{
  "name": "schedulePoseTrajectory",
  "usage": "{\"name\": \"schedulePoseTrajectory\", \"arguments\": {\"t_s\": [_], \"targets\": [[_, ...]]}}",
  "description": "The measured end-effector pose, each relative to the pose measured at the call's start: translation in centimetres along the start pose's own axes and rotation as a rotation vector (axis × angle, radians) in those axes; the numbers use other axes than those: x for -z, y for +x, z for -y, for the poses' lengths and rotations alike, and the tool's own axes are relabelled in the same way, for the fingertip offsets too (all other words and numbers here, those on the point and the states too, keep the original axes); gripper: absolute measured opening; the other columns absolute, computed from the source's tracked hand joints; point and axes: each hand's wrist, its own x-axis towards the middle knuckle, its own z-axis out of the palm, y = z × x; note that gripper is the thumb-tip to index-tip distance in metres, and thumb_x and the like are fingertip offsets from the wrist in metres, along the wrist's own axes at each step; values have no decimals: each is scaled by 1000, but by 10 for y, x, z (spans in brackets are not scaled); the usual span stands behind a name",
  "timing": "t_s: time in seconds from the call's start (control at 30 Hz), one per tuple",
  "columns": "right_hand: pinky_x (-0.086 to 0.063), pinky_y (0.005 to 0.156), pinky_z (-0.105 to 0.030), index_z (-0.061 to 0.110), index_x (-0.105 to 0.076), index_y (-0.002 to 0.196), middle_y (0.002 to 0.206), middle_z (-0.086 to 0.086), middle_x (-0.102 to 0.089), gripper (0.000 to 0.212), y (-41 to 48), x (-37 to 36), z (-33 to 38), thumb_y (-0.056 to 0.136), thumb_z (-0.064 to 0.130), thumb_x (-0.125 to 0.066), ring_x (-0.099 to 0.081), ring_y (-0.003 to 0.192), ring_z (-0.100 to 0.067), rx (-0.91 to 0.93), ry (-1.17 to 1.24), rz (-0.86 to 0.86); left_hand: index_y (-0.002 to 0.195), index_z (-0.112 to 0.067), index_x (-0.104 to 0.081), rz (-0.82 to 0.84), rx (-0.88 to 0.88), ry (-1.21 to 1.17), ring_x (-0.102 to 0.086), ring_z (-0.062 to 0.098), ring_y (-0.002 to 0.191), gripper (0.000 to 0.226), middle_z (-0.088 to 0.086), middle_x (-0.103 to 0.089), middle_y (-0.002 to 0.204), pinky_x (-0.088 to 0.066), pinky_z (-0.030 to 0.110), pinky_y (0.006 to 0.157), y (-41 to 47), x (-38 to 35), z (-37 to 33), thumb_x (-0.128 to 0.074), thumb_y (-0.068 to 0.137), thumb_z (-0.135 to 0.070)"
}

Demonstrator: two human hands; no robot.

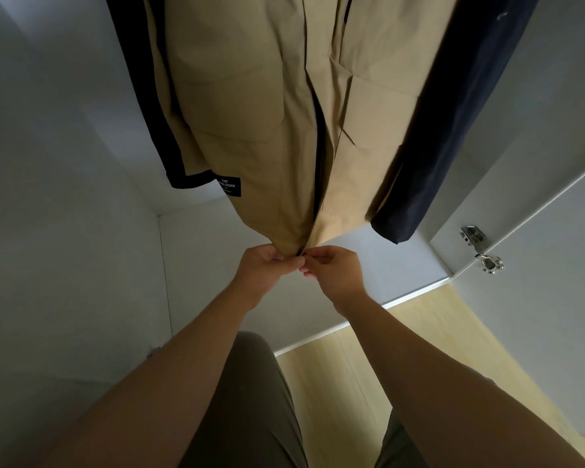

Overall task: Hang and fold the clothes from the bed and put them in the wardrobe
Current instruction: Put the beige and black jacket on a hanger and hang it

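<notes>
Inside the wardrobe (65, 197), left hand (267, 268) and right hand (335, 271) pinch the hanging tan jacket (250, 113).

head camera, looking down, close before hanging jacket (271, 113), into wardrobe (65, 197)

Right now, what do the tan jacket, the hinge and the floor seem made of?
The tan jacket looks like thin woven cloth, matte, perhaps cotton or a blend: it creases sharply. The hinge is shiny metal: it glints. The floor seems pale wood or laminate, smooth, with faint plank lines.
</notes>
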Motion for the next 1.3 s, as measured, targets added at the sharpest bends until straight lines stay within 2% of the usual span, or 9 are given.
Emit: {"name": "schedulePoseTrajectory", "arguments": {"t_s": [0.17, 0.33, 0.43, 0.53, 0.6, 0.77, 0.97, 1.1, 1.3], "targets": [[-63, 76, -33, 15, -74, 88, 73, 0, -76, 4, 0, 0, -3, 89, 18, -77, -74, 73, -18, 14, 12, 14, 100, -18, -80, 25, 19, 19, -73, 18, 94, 21, 3, -78, 93, -56, 34, 93, 0, 1, -1, -77, 88, -35], [-64, 72, -34, 10, -69, 92, 71, -3, -75, 44, 4, 1, -6, 75, 47, -85, -72, 66, -19, -142, 28, 7, 105, -12, -79, 38, 104, -151, -71, 28, 100, 33, 15, -75, 102, -58, 30, 91, 1, 4, -2, -76, 86, -38], [-60, 69, -28, 6, -69, 96, 73, -7, -74, 62, 3, 1, -4, 62, 55, -88, -68, 62, -18, -276, 163, 74, 108, -2, -75, 24, 149, -230, -65, 27, 94, 43, 25, -70, 105, -55, 37, 96, 1, 1, -5, -76, 83, -38], [-60, 72, -32, 6, -74, 91, 76, -12, -73, 74, -1, -2, -3, 46, 64, -84, -68, 66, -20, -348, 246, 152, 111, 3, -71, 26, 202, -389, -62, 25, 93, 28, 22, -68, 101, -55, 35, 90, 3, -5, -6, -64, 98, -20], [-61, 74, -35, 8, -75, 89, 79, -9, -76, 72, -4, -5, -4, 46, 65, -82, -71, 69, -20, -370, 265, 152, 111, 2, -70, 21, 210, -399, -62, 21, 88, 25, 16, -68, 97, -54, 30, 84, 5, -8, -6, -57, 102, -16], [-55, 64, -28, 13, -70, 106, 92, -3, -78, 49, -5, -8, -2, 76, 50, -82, -70, 79, -18, -369, 341, 158, 104, -7, -71, -13, 186, -201, -57, 20, 83, 33, 8, -67, 85, -48, 36, 87, 5, -14, -3, -46, 108, -28], [-56, 74, -32, 21, -68, 106, 104, 4, -74, 47, -5, -8, 2, 77, 57, -79, -69, 96, -19, -391, 370, 57, 95, -10, -67, -103, 201, -243, -50, 20, 81, 32, 4, -61, 79, -43, 35, 82, 13, -11, -2, -43, 109, -26], [-59, 76, -32, 20, -65, 114, 106, 4, -71, 54, -1, -8, 7, 79, 58, -75, -68, 95, -19, -403, 315, 31, 95, -9, -65, -160, 220, -229, -52, 17, 77, 30, 4, -60, 78, -44, 32, 80, 18, -9, -1, -44, 108, -25], [-49, 62, -29, 12, -64, 91, 92, -3, -67, 37, 10, -8, 19, 91, 49, -68, -66, 79, -18, -450, 200, -42, 82, -12, -64, -199, 257, -136, -52, 13, 63, 27, -2, -60, 68, -45, 22, 63, 30, -6, -6, -53, 103, -25]]}}
